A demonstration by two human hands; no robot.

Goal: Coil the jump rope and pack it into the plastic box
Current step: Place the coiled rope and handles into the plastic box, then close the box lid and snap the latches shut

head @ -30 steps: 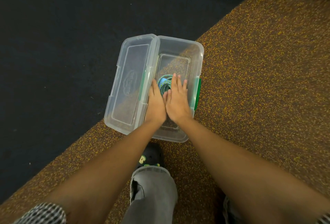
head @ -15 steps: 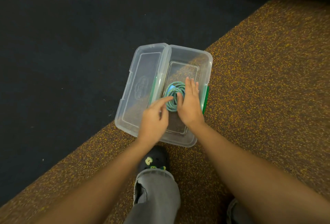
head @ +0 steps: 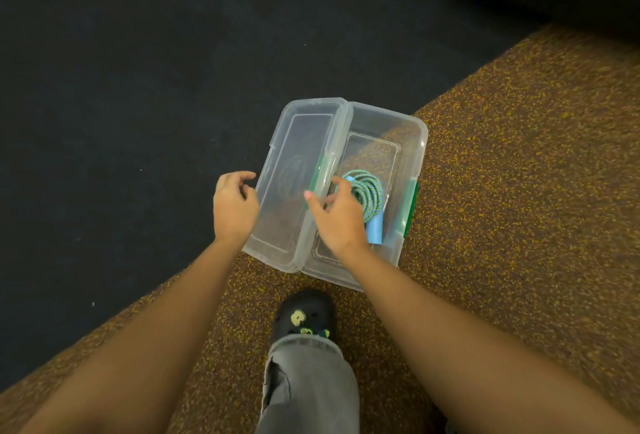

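Note:
A clear plastic box (head: 414, 143) stands open on the floor, its hinged lid (head: 294, 177) lying flat to the left. Inside the box lies the coiled jump rope (head: 369, 193), teal and green cord with a light blue handle pointing toward me. My left hand (head: 233, 207) hovers at the lid's outer left edge, fingers curled and holding nothing. My right hand (head: 337, 217) hangs over the hinge side of the box, fingers spread, just left of the coil and covering part of it.
The box straddles the line between dark carpet (head: 138, 87) on the left and speckled brown carpet (head: 519, 191) on the right. My black shoe (head: 304, 316) and grey trouser leg are just in front of the box. A green latch (head: 412, 205) sits on the box's right side.
Both hands have lifted off the coil. My left hand moved left to the lid's outer edge, my right hand shifted left toward the hinge. The rope stays in the box, its blue handle now showing.

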